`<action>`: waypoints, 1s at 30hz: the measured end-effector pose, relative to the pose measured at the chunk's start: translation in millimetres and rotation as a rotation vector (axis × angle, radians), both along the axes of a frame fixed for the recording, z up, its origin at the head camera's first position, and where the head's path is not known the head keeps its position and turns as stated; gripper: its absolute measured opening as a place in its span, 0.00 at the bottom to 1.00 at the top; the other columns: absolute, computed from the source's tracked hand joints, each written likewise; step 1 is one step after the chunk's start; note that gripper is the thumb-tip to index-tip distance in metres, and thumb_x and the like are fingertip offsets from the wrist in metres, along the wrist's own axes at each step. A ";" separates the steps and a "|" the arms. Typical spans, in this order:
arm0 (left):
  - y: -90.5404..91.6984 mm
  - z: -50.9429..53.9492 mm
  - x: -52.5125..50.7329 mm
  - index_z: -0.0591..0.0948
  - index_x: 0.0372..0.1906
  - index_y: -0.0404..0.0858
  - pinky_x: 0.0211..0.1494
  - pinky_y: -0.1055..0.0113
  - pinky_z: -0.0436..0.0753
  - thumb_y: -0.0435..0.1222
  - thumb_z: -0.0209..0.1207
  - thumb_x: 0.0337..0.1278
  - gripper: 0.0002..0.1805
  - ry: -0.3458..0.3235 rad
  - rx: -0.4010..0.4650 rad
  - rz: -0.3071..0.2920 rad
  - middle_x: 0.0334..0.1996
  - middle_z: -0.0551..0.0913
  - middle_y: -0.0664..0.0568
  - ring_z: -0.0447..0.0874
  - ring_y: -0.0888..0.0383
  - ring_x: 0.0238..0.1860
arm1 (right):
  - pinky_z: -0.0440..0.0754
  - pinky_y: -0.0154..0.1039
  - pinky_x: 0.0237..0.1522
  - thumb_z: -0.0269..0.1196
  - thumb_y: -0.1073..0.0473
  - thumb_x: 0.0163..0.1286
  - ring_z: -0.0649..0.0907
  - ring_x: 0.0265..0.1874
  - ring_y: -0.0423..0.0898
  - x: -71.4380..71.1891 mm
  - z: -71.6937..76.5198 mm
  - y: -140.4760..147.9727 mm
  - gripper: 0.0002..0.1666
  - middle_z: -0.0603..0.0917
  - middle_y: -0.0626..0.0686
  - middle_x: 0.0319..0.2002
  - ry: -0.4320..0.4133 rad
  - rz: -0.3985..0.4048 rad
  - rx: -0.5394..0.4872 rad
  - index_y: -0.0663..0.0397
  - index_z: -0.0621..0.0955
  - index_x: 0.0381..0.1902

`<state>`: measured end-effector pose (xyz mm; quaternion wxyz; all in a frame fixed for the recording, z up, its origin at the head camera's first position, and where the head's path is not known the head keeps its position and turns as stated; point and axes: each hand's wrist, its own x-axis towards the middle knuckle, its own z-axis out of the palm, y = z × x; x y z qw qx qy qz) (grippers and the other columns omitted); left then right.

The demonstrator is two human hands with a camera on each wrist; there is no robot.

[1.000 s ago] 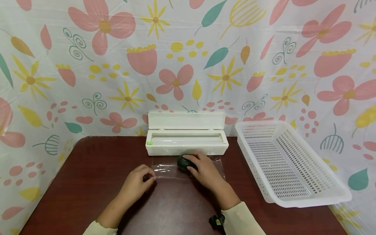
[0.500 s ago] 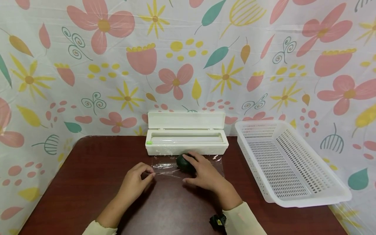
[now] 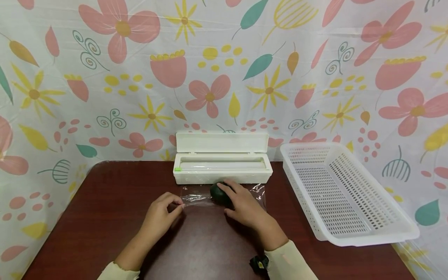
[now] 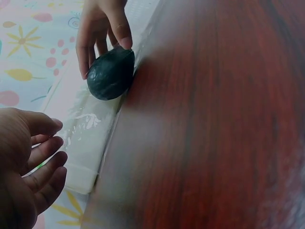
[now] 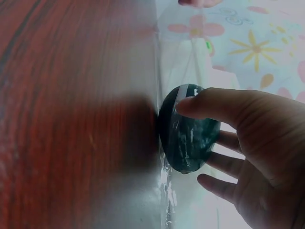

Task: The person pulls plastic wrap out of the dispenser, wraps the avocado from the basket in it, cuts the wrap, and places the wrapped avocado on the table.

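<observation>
Avocado [image 3: 219, 195] in right hand [image 3: 244, 205], film [image 3: 196, 197] in left hand [image 3: 162, 212]

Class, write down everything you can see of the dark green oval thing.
The dark green oval thing is smooth, glossy and apparently whole, with pale streaks that may be film or reflections. It lies in front of the white box, amid clear film; whether the film covers it is unclear. The right hand grips it, thumb on one side, fingers on the other.

Backdrop [image 3: 224, 70]: white, pink, yellow and teal floral print | Table [image 3: 206, 241]: dark red-brown, wood-grained, soft sheen
</observation>
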<state>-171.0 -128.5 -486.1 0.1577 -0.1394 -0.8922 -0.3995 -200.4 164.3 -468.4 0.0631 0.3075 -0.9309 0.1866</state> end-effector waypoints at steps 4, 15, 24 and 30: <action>0.2 0.7 -0.1 0.86 0.31 0.46 0.39 0.69 0.80 0.33 0.72 0.55 0.06 -0.003 0.000 0.002 0.33 0.81 0.63 0.78 0.65 0.34 | 0.75 0.63 0.64 0.73 0.59 0.62 0.76 0.66 0.63 -0.8 1.2 0.9 0.44 0.70 0.59 0.72 0.024 0.000 0.005 0.47 0.69 0.74; 0.1 1.5 0.2 0.86 0.32 0.46 0.40 0.66 0.81 0.33 0.71 0.55 0.05 -0.021 0.006 0.002 0.33 0.81 0.63 0.79 0.64 0.35 | 0.78 0.61 0.60 0.70 0.58 0.67 0.80 0.60 0.65 -1.7 4.0 0.1 0.17 0.72 0.64 0.71 0.025 0.015 -0.031 0.46 0.78 0.51; -0.5 0.6 -0.2 0.86 0.33 0.43 0.39 0.65 0.81 0.33 0.70 0.57 0.03 -0.016 0.020 -0.005 0.33 0.81 0.62 0.80 0.62 0.35 | 0.80 0.56 0.58 0.68 0.57 0.70 0.81 0.61 0.63 -3.4 3.6 1.2 0.06 0.73 0.64 0.71 0.025 0.011 -0.038 0.45 0.79 0.37; -0.1 -1.3 0.0 0.86 0.33 0.44 0.39 0.66 0.80 0.33 0.71 0.56 0.04 -0.006 0.021 0.010 0.34 0.81 0.62 0.78 0.64 0.34 | 0.81 0.54 0.57 0.66 0.58 0.71 0.82 0.59 0.62 -2.6 4.3 1.3 0.05 0.75 0.63 0.69 0.026 0.003 -0.067 0.46 0.78 0.39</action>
